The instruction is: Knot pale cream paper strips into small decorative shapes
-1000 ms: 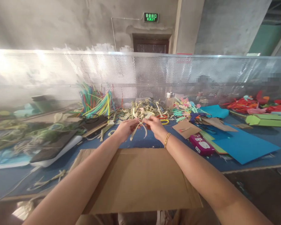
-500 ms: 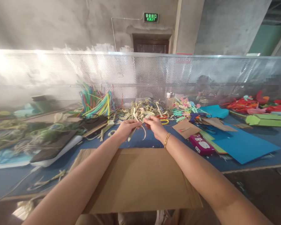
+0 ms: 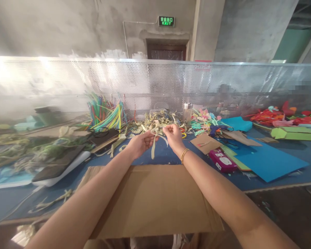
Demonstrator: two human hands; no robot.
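Note:
My left hand point(image 3: 139, 142) and my right hand point(image 3: 173, 136) are both raised over the blue table point(image 3: 166, 157), each pinching an end of a pale green leaf strip point(image 3: 153, 145) whose loose tails hang down between them. A gold bracelet point(image 3: 184, 155) circles my right wrist. Just behind the hands lies a heap of similar pale strips point(image 3: 155, 122). Under my forearms a large sheet of brown cardboard point(image 3: 155, 200) rests at the table's near edge.
Coloured straws point(image 3: 105, 112) stand back left, with black scissors point(image 3: 101, 132) and a white tablet-like device point(image 3: 62, 162). To the right lie a metal cup point(image 3: 187, 110), paper flowers point(image 3: 204, 121), a pink box point(image 3: 223, 159), blue paper point(image 3: 266, 159) and a green box point(image 3: 294, 133). A perforated metal screen point(image 3: 171, 83) backs the table.
Both hands have lifted slightly and moved apart, drawing the strip out between them; its tails now hang straighter down.

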